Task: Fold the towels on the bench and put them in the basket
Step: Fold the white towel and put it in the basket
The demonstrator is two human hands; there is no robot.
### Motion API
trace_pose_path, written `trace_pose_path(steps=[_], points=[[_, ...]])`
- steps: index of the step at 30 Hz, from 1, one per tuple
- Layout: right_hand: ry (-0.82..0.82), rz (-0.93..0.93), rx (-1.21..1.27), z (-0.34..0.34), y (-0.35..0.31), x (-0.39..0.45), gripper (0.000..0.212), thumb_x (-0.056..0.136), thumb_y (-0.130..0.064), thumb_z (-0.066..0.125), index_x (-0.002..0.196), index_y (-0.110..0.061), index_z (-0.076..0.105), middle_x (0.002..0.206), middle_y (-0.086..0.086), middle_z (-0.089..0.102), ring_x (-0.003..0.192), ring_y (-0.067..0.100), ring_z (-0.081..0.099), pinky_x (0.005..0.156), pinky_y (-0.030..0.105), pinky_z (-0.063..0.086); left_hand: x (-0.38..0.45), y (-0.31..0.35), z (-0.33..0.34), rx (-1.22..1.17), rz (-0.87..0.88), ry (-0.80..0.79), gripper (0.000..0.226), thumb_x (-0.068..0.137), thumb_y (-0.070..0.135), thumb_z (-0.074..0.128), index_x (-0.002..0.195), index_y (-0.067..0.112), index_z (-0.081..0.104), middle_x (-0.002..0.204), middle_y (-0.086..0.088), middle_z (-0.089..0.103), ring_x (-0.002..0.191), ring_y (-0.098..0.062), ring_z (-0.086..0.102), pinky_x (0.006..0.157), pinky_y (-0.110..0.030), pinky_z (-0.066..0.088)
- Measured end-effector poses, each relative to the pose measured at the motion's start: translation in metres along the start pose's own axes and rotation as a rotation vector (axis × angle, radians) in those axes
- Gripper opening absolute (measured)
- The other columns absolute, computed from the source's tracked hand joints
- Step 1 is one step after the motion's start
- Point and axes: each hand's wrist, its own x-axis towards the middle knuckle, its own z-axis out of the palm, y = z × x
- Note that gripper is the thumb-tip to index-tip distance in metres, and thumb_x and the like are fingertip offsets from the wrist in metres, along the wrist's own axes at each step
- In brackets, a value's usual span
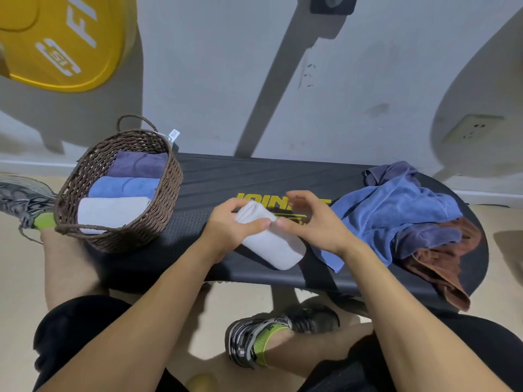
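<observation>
Nearest the camera: two bare forearms reach up from 6 o'clock, over bent knees in black shorts and a grey trainer [283, 338] with a lime-green sock on the floor below the bench edge.

Left hand [232, 227] — rests on the near-left end of a rolled white towel [271, 241], fingers curled over the roll and thumb lying along its top; it grips the roll. Right hand [308, 222] — thumb tip touches the top of the roll just beside the left thumb, while the fingers are arched and spread above the towel, not closed on it.

The rolled white towel lies at the centre of the black bench [215, 179], tilted, its far end toward 11 o'clock and its near end toward 5 o'clock, partly covering yellow lettering on the bench top.

At 9 o'clock from the roll, a brown woven basket [167, 193] stands on the left end of the bench. It holds three rolled towels side by side: white nearest, blue in the middle, purple farthest.

At 3 o'clock, a loose heap lies on the right end of the bench: a blue towel [396, 210] on top, a purple towel [430, 239] beneath it, a brown towel [441, 264] hanging over the near edge.

At 11 o'clock, a yellow weight plate [62, 41] stands by the grey wall
</observation>
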Motion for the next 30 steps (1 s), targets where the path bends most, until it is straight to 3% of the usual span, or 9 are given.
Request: trace_pose_path(steps=[3,5,9,12,18,23,26,30], points=[[-0.177,-0.086,-0.006,0.011,-0.015,-0.005,0.098,0.049,-0.061,0.09,0.132,-0.051,0.041,0.123,-0.015,0.061,0.112,0.002,0.061,0.093,0.032,0.053,-0.004,0.023,-0.001,0.116,0.191,-0.134,0.038,0.071,0.031,0.084,0.106,0.027,0.067,0.096,0.007,0.073,0.087,-0.004,0.068,0.071,-0.014,0.05],[-0.167,-0.109,-0.032,0.014,-0.021,-0.008,0.095,0.048,-0.059,0.091,0.129,-0.055,0.041,0.118,-0.016,0.063,0.105,0.004,0.064,0.086,0.032,0.056,-0.008,0.035,-0.004,0.129,0.245,-0.125,0.028,0.073,0.04,0.076,0.099,0.031,0.069,0.091,0.011,0.073,0.083,0.0,0.067,0.069,-0.012,0.049],[-0.239,-0.103,0.03,0.012,-0.034,-0.018,0.058,0.06,-0.056,0.086,0.111,-0.042,0.064,0.103,-0.015,0.071,0.093,0.002,0.068,0.078,0.024,0.054,-0.016,0.051,-0.019,0.12,0.275,-0.094,0.03,0.076,0.047,0.071,0.099,0.028,0.071,0.094,0.01,0.074,0.087,-0.004,0.068,0.073,-0.019,0.051],[-0.33,-0.035,-0.036,0.016,-0.047,-0.027,0.043,0.066,-0.065,0.078,0.101,-0.042,0.069,0.098,-0.016,0.074,0.09,0.003,0.07,0.081,0.028,0.056,-0.024,0.059,-0.035,0.144,0.307,-0.096,0.034,0.078,0.047,0.069,0.102,0.023,0.072,0.097,0.006,0.074,0.09,-0.008,0.068,0.08,-0.028,0.052],[-0.192,-0.133,-0.066,0.034,-0.064,-0.039,0.04,0.076,-0.064,0.071,0.083,-0.025,0.064,0.072,0.004,0.07,0.063,0.029,0.065,0.053,0.019,0.047,-0.027,0.068,-0.081,0.169,0.299,-0.244,0.034,0.078,0.043,0.071,0.104,0.022,0.069,0.096,-0.001,0.075,0.089,-0.014,0.071,0.08,-0.031,0.054],[-0.15,-0.053,-0.075,0.065,-0.077,-0.021,0.054,0.072,-0.063,0.075,0.074,-0.011,0.061,0.055,0.008,0.066,0.043,0.023,0.059,0.046,0.024,0.041,-0.005,0.057,-0.132,0.254,0.241,-0.373,0.026,0.081,0.019,0.079,0.104,0.019,0.065,0.091,0.0,0.076,0.082,-0.014,0.073,0.071,-0.023,0.057],[-0.089,-0.047,-0.091,0.091,-0.104,0.015,0.043,0.078,-0.054,0.075,0.074,-0.013,0.063,0.056,-0.002,0.062,0.047,0.015,0.055,0.047,0.022,0.041,0.023,0.052,-0.174,0.221,0.231,-0.306,0.022,0.084,0.014,0.073,0.104,0.017,0.064,0.092,0.001,0.076,0.083,-0.012,0.072,0.069,-0.018,0.055],[-0.022,0.034,0.138,0.12,-0.149,0.091,0.023,0.093,-0.028,0.068,0.092,-0.005,0.067,0.073,0.009,0.062,0.059,0.02,0.056,0.053,0.028,0.051,0.066,0.038,-0.24,0.089,0.196,-0.025,0.01,0.09,0.015,0.067,0.099,0.011,0.066,0.087,0.003,0.076,0.08,-0.008,0.071,0.067,-0.019,0.054]])
